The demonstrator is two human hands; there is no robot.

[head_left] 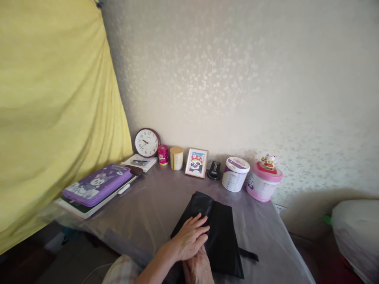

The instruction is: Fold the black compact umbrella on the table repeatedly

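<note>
A black folded fabric piece lies on the table, with a short black strap sticking out at its right side. It looks like a folded bag, though its exact kind is unclear. My left hand rests flat on its left part, fingers stretched out and slightly apart. Just below, my right hand reaches in from the bottom edge, partly covered by the left one. The fingers of that hand are hidden, so whether they grip the fabric does not show.
Along the wall stand a clock, a pink tin, a yellow canister, a framed panda picture, a black stand, a white-purple tub and a pink-lidded tub. A purple case lies on the table's left.
</note>
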